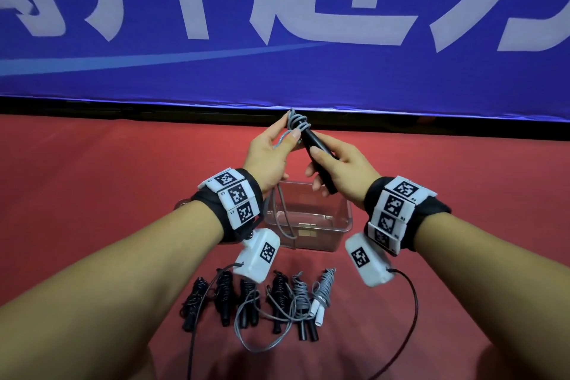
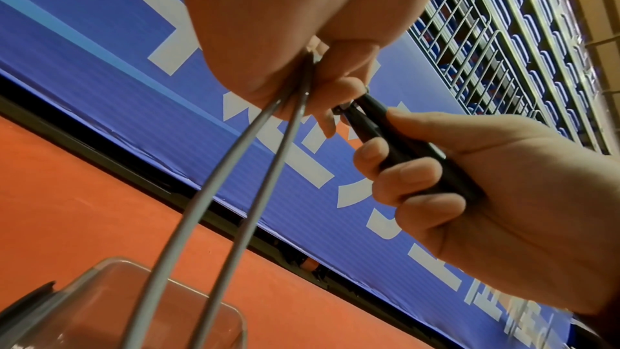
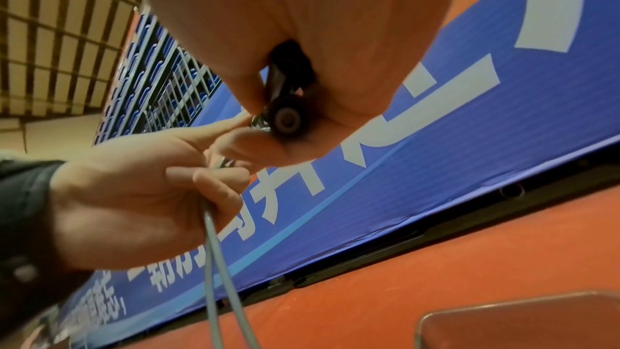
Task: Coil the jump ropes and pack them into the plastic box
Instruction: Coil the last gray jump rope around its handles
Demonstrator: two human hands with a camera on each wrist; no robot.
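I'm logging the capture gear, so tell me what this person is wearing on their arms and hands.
Both forearms are bare and there are no gloves. The left hand and right hand each have a black wrist strap carrying white blocks printed with black square codes. A white box with the same kind of code hangs under each wrist, trailing a thin dark cable.

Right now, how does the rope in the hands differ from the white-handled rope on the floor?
The held rope has black handles and is only partly wound, with cord hanging down. The white-handled rope is fully coiled and lies untouched on the red floor. Both have grey cord.
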